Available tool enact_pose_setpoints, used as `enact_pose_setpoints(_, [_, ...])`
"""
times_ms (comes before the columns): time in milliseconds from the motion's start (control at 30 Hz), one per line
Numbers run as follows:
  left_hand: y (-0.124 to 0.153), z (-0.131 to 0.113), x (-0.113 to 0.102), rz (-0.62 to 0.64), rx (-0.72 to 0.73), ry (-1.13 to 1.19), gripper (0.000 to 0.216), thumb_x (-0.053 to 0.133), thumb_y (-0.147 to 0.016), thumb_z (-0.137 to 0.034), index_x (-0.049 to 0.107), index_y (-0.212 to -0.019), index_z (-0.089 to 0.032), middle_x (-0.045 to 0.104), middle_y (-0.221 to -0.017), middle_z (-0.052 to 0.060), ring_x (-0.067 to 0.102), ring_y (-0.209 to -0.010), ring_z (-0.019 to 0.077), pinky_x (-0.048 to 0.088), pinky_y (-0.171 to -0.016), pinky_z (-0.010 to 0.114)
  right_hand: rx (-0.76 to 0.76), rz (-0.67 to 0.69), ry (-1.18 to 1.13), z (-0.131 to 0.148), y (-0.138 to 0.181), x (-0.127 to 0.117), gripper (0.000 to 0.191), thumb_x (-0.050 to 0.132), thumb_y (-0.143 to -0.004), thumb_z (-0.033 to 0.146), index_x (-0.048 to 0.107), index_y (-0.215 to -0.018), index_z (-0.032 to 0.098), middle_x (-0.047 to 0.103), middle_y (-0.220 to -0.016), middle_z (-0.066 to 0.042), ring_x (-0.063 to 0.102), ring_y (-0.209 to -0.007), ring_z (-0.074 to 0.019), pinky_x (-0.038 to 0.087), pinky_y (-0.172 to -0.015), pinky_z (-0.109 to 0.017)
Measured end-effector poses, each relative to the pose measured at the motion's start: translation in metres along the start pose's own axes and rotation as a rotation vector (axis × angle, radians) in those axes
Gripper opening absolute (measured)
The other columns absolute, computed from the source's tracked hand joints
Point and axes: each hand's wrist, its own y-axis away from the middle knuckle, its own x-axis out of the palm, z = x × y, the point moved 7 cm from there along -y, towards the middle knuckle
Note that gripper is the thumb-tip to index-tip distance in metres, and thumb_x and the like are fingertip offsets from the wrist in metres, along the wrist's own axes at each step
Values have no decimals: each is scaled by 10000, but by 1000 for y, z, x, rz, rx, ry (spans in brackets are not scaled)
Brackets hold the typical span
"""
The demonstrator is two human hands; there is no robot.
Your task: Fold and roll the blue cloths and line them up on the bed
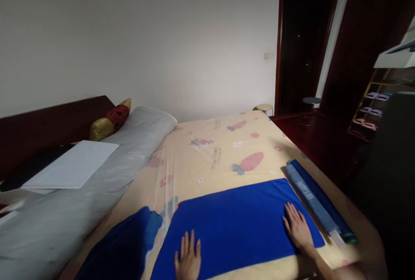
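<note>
a wide bed [223, 150] with a pale yellow sheet, printed with carrots and small flowers, fills most of the view. along its left side lies a long grey bolster [97, 176], and a white flat board [73, 165] rests on top of it. on the near part of the sheet a bright blue cloth [240, 223] is spread flat as a rectangle. a darker blue cloth [123, 249] lies just beside it on the left, more crumpled. near the right edge of the bed a long blue roll [316, 197] lies close to the bright cloth. a gold and red cushion [112, 120] sits at the head end of the bolster. the right hand [298, 228] lies flat on the right near corner of the bright blue cloth, fingers open and spread, gripping nothing. the left hand [188, 260] lies flat on the near edge of it, fingers straight and open.
</note>
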Motion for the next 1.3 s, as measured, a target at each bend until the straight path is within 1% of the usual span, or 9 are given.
enact_pose_setpoints(100, [-5, 39, -6, 29, -46, -56, 592, 128, -895, -459, 154, -1450, -254, 240, -1557, 14, 256, -1436, 154, 293, -1159, 435, 32, -98, 92, -29, 7, -5, 668, 304, -895, 554, 325, -1424, 148, 355, -1503, -101, 289, -1412, -257, 255, -1157, -507])
enact_pose_setpoints(167, [-3, 29, -10, 3, -27, -94, 588, 145, -898, -429, 189, -1446, -220, 253, -1552, 37, 274, -1432, 168, 306, -1150, 446, 44, -117, 87, -18, 7, -1, 667, 306, -898, 554, 343, -1416, 135, 350, -1503, -122, 296, -1408, -267, 269, -1152, -503])
enact_pose_setpoints(433, [0, -152, 5, 20, 440, 104, 523, 126, -913, -329, 114, -1431, -255, 238, -1552, -23, 225, -1446, 163, 277, -1191, 436, -427, 185, -181, 163, -18, 47, 523, 250, -953, 422, 170, -1456, 301, 272, -1536, -32, 275, -1417, -220, 305, -1148, -467])
enact_pose_setpoints(567, [-19, -194, 13, 60, 628, 146, 519, 167, -919, -347, 60, -1424, -301, 241, -1555, -24, 251, -1440, 175, 296, -1189, 468, -527, 228, -187, 187, -51, 59, 528, 329, -935, 453, 179, -1435, 375, 290, -1531, 22, 289, -1411, -177, 268, -1171, -406])
enact_pose_setpoints(667, [-57, -166, 12, 59, 563, 111, 534, 174, -915, -424, 95, -1431, -311, 254, -1555, -22, 259, -1439, 178, 279, -1189, 481, -424, 201, -139, 142, -88, 54, 526, 331, -921, 514, 253, -1420, 370, 299, -1532, 4, 284, -1414, -190, 255, -1170, -428])
enact_pose_setpoints(833, [-132, -36, 6, 1, 67, 3, 620, 101, -892, -490, 124, -1454, -229, 210, -1580, 33, 220, -1454, 194, 209, -1192, 486, -41, 59, 1, 18, -134, 28, 633, 212, -923, 550, 244, -1450, 201, 260, -1548, -104, 209, -1442, -246, 192, -1171, -517])
enact_pose_setpoints(933, [-152, 17, 10, -17, -55, -21, 657, 82, -874, -528, 68, -1465, -242, 185, -1595, 10, 196, -1461, 168, 168, -1203, 464, 79, 10, 58, -20, -137, 23, 683, 206, -914, 561, 188, -1464, 156, 240, -1555, -109, 191, -1448, -242, 166, -1183, -503])
enact_pose_setpoints(1167, [-172, 36, 3, 58, -123, -92, 701, 218, -831, -618, 155, -1456, -307, 168, -1607, 46, 165, -1470, 265, 189, -1174, 475, 88, 18, 91, -33, -141, 28, 692, 216, -898, 585, 208, -1463, 186, 256, -1552, -59, 213, -1442, -208, 211, -1181, -451])
enact_pose_setpoints(1300, [-162, 6, -20, 54, -121, -69, 656, 182, -867, -541, 165, -1454, -248, 176, -1600, 68, 158, -1473, 246, 195, -1158, 553, 109, -4, 60, -5, -148, 22, 691, 180, -916, 535, 303, -1425, 84, 324, -1506, -176, 279, -1411, -302, 273, -1131, -562])
